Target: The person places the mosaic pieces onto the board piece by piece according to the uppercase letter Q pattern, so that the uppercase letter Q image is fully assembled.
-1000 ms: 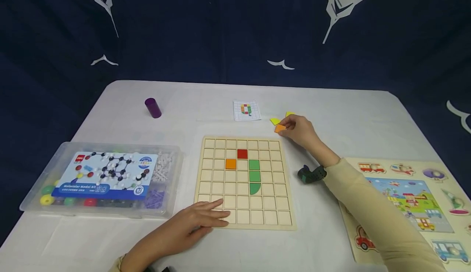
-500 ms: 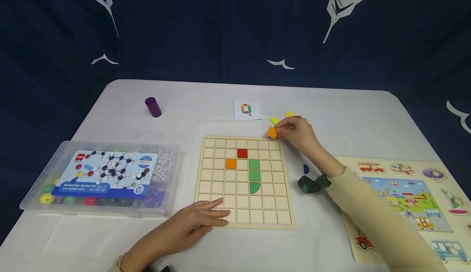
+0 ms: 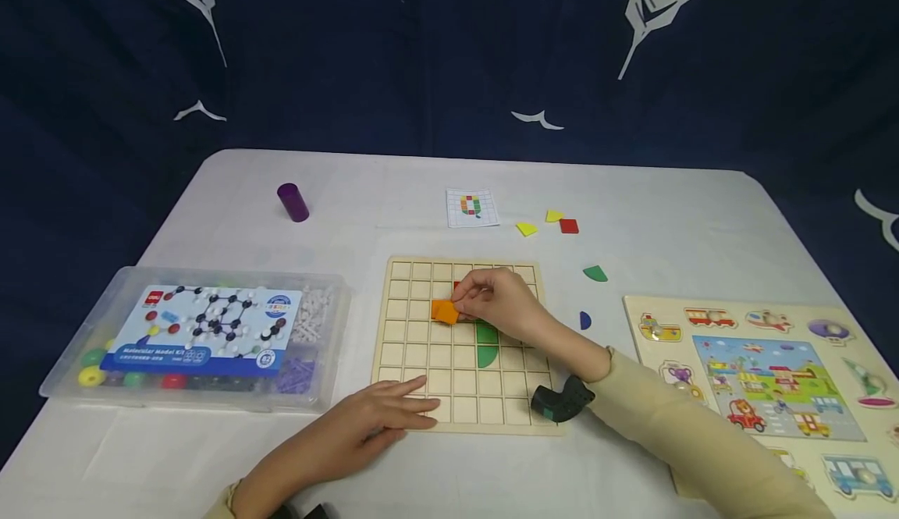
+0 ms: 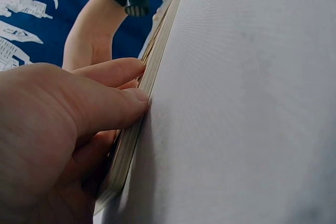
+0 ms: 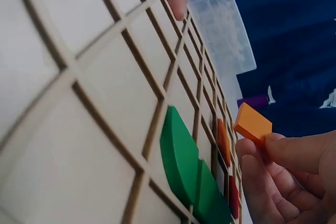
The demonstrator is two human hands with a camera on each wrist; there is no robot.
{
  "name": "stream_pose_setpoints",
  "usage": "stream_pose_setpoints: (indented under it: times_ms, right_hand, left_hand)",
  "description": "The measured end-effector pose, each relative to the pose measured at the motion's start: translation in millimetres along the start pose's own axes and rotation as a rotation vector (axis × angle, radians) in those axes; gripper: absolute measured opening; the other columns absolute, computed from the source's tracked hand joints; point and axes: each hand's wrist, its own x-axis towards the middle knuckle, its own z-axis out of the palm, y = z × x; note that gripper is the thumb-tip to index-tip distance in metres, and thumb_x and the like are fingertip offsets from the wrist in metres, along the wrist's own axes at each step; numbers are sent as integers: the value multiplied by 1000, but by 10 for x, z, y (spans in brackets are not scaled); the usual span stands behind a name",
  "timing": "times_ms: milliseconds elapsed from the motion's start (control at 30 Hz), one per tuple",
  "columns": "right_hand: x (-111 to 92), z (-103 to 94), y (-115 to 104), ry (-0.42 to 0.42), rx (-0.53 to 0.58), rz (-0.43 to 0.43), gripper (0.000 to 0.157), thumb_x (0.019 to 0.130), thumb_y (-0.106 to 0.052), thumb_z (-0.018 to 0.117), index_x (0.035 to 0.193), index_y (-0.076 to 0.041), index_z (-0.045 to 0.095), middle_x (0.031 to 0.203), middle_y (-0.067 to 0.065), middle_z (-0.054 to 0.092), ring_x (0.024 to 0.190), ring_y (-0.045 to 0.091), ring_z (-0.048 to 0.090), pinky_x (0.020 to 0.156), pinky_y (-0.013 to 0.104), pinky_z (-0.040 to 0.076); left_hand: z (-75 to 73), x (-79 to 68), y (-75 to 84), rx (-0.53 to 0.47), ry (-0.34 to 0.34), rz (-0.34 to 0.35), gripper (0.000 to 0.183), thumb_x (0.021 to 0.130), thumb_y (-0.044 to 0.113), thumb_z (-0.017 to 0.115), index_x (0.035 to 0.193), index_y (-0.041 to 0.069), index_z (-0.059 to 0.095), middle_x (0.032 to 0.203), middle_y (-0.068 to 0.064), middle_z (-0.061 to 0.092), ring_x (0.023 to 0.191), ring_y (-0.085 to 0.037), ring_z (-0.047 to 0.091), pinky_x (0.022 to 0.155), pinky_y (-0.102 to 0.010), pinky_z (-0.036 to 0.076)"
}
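Observation:
My right hand [image 3: 500, 300] pinches an orange square tile [image 5: 254, 124] between thumb and fingers, held over the wooden grid board [image 3: 414, 367]. In the head view this tile overlaps another orange tile [image 5: 223, 141] set in the board. Green tiles [image 3: 487, 343] sit in cells below the hand, one with a rounded corner. A red tile [image 5: 233, 196] is mostly hidden by the hand in the head view. My left hand [image 3: 372, 425] rests with spread, fairly straight fingers on the board's lower left corner, its thumb [image 4: 134, 98] against the side edge.
Behind the board lies a small pattern card [image 3: 472, 207]. Two yellow pieces [image 3: 527, 229], a red square [image 3: 569, 226], a green piece [image 3: 595, 273] and a dark blue half-disc [image 3: 585, 320] lie to the right. A molecular kit box [image 3: 197, 339], purple cylinder [image 3: 293, 202] and picture puzzle [image 3: 779, 386] flank the board.
My right hand has carried the orange tile from beside the yellow pieces down and left over the board, uncovering the loose pieces at right. My left hand has stayed in place.

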Motion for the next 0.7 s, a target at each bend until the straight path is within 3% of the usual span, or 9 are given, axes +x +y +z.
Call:
stream_pose_setpoints:
  times_ms: [200, 433, 700]
  right_hand:
    - [-11, 99, -3, -16, -55, -88, 7, 81, 3, 69, 80, -4, 68, 73, 0, 63, 64, 14, 60, 61, 25, 53]
    - [-21, 133, 1, -23, -145, -125, 8, 80, 1, 71, 78, -6, 68, 72, -4, 63, 64, 9, 58, 62, 24, 51]
    - [-46, 160, 20, -38, -167, -187, 9, 78, 4, 72, 77, -4, 69, 72, -5, 63, 65, 7, 58, 62, 22, 51]
  left_hand:
    - [-3, 1, 4, -13, -13, -24, 39, 84, -3, 63, 119, 13, 66, 131, 5, 53, 130, -22, 37, 103, -42, 33]
    - [-11, 7, 18, -15, -10, -22, 40, 83, -5, 63, 119, 12, 66, 130, 5, 54, 130, -23, 36, 102, -42, 33]
    - [-13, 7, 25, -21, -30, -50, 40, 84, -4, 63, 120, 13, 66, 131, 6, 53, 131, -21, 35, 103, -43, 33]
